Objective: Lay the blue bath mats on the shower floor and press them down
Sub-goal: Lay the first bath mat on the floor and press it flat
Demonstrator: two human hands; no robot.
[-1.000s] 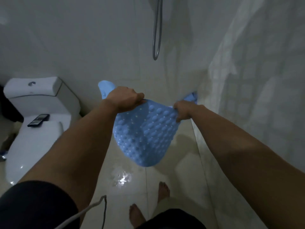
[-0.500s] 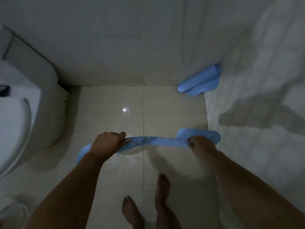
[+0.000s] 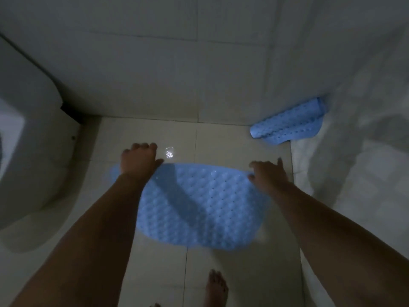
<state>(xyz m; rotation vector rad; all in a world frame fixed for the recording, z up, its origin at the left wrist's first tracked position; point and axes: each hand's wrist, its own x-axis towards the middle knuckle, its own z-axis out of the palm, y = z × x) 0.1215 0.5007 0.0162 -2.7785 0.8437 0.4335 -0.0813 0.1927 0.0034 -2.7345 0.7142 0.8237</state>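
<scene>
- Though little of it shows, a bare foot stands on the shower floor nearest the viewer, behind both hands; standing back from the mat probably leaves it room to spread.
- Ahead of the foot, the blue bath mat lies spread across the tiles between the two forearms, its bubbled, perforated face up. It looks about flat, though I cannot tell whether its near edge is fully down.
- At the mat's far left corner, the left hand has its fingers curled loosely past the edge; whether they still pinch the corner or merely rest there, I cannot tell.
- At the far right corner, the right hand is spread with straight fingers, touching or just above the mat, holding nothing. A hand at each far corner suits setting that edge straight before pressing.
- Just beyond the left hand, a wet glint shines on the tile; a damp floor may help the mat stick.
- Farther off, beyond the right hand, a second blue bath mat lies folded in the corner against the wall, apparently waiting its turn.
- Left of the left hand sits a white toilet.
- No brand, label or writing can be read anywhere.
</scene>
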